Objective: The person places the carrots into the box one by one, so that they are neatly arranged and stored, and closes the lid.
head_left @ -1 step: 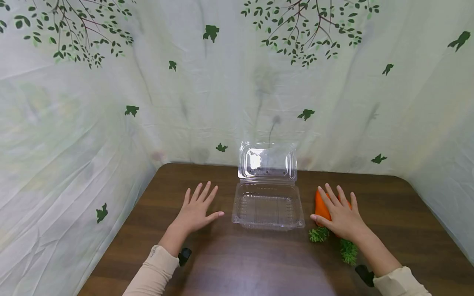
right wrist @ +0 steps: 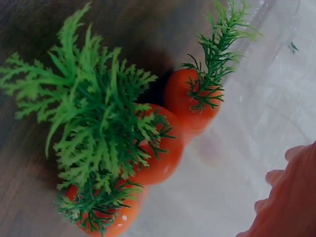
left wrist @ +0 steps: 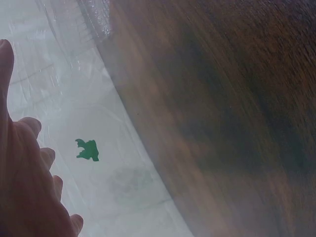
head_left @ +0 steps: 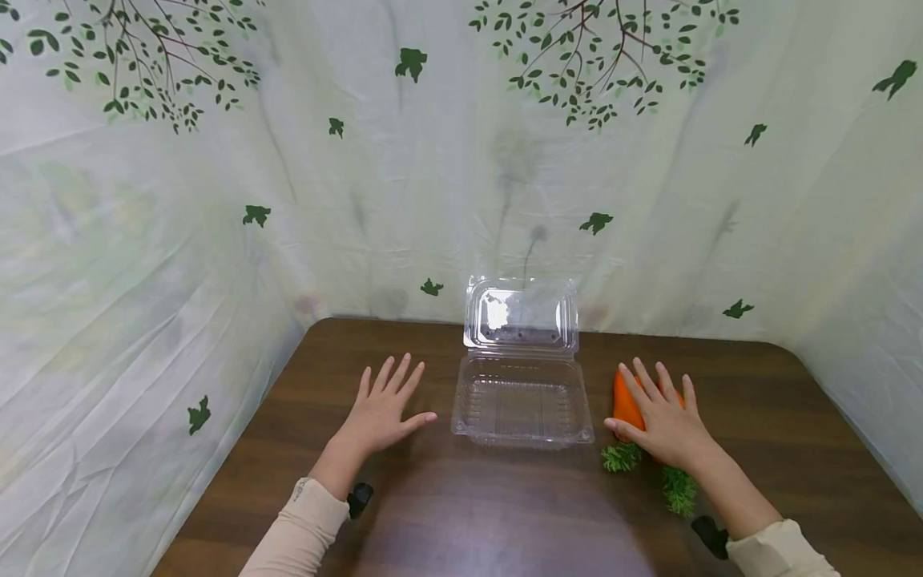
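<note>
My left hand is held over the left part of the table, fingers straight and spread, holding nothing. To its right stands a clear plastic clamshell box with its lid raised at the back; nothing shows inside it. Spread fingers also mark my right hand, above orange carrots that it partly hides in the head view. In the right wrist view three rounded carrot tops with green feathery leaves lie side by side, the hand apart from them.
The brown wooden table has rounded far corners. Right behind it hangs a pale curtain printed with leaves and branches, which also runs along both sides. A black wrist device sits below the left hand, with another on the right.
</note>
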The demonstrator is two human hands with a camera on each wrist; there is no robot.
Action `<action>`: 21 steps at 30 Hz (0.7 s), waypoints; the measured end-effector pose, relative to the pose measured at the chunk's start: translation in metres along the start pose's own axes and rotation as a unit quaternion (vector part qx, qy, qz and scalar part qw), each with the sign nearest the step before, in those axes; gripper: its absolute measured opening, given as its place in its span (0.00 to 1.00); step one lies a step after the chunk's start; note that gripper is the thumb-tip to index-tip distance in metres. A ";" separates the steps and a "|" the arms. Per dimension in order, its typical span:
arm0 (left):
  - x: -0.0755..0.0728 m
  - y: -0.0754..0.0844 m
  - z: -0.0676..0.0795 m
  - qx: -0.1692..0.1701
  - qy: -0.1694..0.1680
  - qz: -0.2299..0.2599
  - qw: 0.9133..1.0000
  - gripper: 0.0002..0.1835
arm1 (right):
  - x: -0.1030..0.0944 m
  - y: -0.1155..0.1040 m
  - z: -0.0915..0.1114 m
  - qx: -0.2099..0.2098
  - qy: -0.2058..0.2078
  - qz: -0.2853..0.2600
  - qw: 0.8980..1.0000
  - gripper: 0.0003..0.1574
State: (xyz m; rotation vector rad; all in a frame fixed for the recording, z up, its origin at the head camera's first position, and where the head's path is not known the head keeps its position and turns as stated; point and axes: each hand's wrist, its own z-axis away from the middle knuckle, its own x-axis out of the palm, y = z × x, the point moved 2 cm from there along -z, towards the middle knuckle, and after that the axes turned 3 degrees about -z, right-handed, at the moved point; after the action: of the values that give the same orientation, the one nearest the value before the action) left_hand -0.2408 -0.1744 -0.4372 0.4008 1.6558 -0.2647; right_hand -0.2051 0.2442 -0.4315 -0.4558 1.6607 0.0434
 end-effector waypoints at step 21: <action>0.002 0.006 -0.004 0.041 0.071 -0.007 0.997 0.45 | -0.005 0.008 -0.003 0.007 0.020 -0.033 0.999 0.56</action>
State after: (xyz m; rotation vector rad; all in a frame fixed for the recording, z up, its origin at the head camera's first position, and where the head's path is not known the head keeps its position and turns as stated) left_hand -0.2421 -0.1674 -0.4383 0.4785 1.7912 -0.3212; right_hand -0.2104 0.2520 -0.4280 -0.5036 1.6834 -0.0258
